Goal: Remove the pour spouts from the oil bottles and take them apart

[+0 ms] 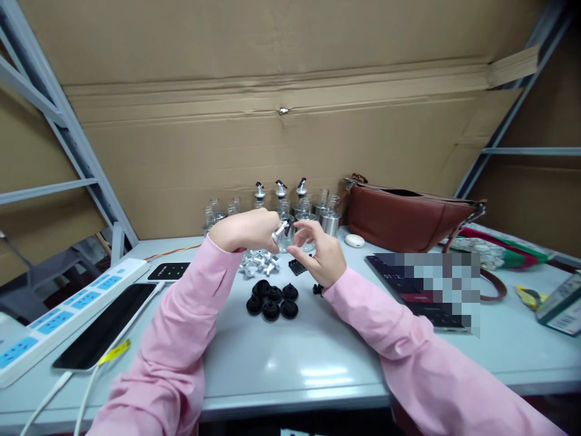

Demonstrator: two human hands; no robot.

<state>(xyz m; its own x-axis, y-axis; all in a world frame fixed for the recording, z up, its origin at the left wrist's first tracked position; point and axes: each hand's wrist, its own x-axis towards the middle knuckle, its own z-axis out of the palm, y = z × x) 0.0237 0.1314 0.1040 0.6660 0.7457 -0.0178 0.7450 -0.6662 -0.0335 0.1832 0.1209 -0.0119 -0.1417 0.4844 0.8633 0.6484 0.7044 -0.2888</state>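
- Left hand (pixel 247 230): raised above the table (pixel 290 357), fingers curled tight, pinching a metal spout (pixel 280 231) at its fingertips. The spout points toward the other hand.
- Right hand (pixel 320 257): also raised, fingers loosely bent and partly spread, thumb and forefinger nearly meeting just beside the spout. Whether they hold a small part cannot be told.
- The two hands sit close together, fingertips almost touching at the spout.
- Below the left hand: a heap of more metal spouts (pixel 258 261) on the table.
- Below and between the hands, nearer the person: a cluster of black stoppers (pixel 272 300). One more small black piece (pixel 318 289) lies under the right wrist.
- Beyond the hands: a row of glass bottles (pixel 281 209) against the cardboard wall, three with spouts fitted.
- Right of the right hand: a brown bag (pixel 403 218) and a white case (pixel 354 240).
- Left of the left hand: a phone (pixel 106 327) and a power strip (pixel 63 315).
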